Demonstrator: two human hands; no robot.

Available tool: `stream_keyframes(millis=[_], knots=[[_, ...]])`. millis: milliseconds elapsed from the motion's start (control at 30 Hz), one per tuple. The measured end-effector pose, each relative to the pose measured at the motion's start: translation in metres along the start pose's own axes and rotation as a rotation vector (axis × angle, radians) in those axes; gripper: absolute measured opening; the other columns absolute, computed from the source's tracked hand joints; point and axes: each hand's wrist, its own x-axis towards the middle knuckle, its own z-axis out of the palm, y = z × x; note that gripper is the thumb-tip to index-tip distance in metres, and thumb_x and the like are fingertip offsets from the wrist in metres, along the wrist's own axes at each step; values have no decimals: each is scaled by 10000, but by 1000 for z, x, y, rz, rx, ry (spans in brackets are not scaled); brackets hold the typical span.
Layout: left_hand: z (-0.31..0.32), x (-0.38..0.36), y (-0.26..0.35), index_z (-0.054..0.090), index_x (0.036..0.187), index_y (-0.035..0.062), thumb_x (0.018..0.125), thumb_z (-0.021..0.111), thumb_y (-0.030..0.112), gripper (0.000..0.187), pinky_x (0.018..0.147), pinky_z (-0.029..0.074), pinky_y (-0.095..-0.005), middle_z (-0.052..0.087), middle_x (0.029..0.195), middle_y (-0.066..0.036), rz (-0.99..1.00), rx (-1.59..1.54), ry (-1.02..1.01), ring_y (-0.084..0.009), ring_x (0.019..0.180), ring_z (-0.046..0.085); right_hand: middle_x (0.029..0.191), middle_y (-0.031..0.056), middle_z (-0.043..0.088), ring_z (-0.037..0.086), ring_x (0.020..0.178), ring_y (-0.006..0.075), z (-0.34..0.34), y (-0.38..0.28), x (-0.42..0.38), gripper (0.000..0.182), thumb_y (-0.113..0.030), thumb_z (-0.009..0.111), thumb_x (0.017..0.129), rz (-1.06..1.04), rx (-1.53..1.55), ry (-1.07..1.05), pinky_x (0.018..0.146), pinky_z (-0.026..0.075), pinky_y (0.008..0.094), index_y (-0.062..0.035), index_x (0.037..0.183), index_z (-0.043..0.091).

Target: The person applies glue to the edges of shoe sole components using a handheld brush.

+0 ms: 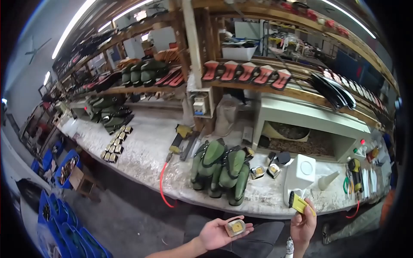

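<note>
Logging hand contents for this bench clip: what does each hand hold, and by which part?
The left hand cradles a small square pad flat on its open palm. The right hand pinches a yellow tool by its lower end.

Head camera, fisheye, looking down over workbench (142,159); edges perhaps distorted.
</note>
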Motion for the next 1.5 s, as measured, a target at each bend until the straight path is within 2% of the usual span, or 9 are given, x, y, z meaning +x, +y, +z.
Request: stream_keyframes(millis=[100,133,267,567,900,1067,1233,1367,1500], knots=[[-30,-31,9,352,1499,-39,902,443,127,626,1040,439,-461,434,1462,-289,14,-151,-260,-393,1315,470,875,112,654,412,446,78,21,8,-3,322,-53,534,968,49,-60,20,409,305,187,38,1276,558],[-40,-42,2,352,1499,-39,902,443,127,626,1040,439,-461,434,1462,-289,-16,-204,-235,-393,1315,470,892,116,642,394,461,78,18,10,-1,338,-41,527,964,99,-7,-173,412,296,193,51,1289,543],[-34,-47,8,349,1500,-54,860,472,216,705,1023,429,-424,448,1449,-289,247,-126,-237,-379,1274,492,895,124,642,419,462,104,68,20,-20,317,-33,549,957,98,-139,-163,440,364,189,61,1258,582],[-39,-42,23,377,1474,-66,851,483,208,688,1078,408,-427,453,1446,-292,319,-194,-131,-379,1311,471,864,125,654,571,505,135,92,10,-36,275,-35,565,965,67,-321,-234,472,435,182,50,1221,617],[-6,-22,0,349,1512,18,748,620,-53,814,1181,343,-466,427,1480,-251,461,387,15,-417,1386,417,836,124,651,578,514,134,76,2,-46,267,-28,569,960,70,-244,-142,473,454,184,55,1208,618],[0,1,-1,400,1462,79,741,677,-153,806,1133,422,-450,443,1489,-225,604,732,-78,-371,1346,483,861,135,662,595,524,146,68,-7,-58,266,-6,573,940,44,-340,-165,485,474,192,61,1192,624],[2,18,-5,391,1385,120,733,768,-30,767,1125,431,-463,454,1472,-181,1081,1282,-198,-384,1340,495,873,157,676,604,518,159,68,-4,-76,277,18,575,912,-70,-461,-186,482,482,203,73,1178,626],[6,20,-7,355,1345,161,780,788,72,717,1113,447,-463,439,1470,-147,1484,1759,-79,-363,1356,479,822,156,686,596,492,162,72,4,-90,263,43,584,884,-232,-488,-172,471,481,208,88,1136,642],[9,30,-12,365,1374,161,802,791,92,716,1057,506,-429,472,1430,-118,1663,1778,-113,-345,1298,527,770,146,685,595,479,162,75,20,-103,248,58,590,868,-260,-600,-182,464,478,210,93,1104,655]])
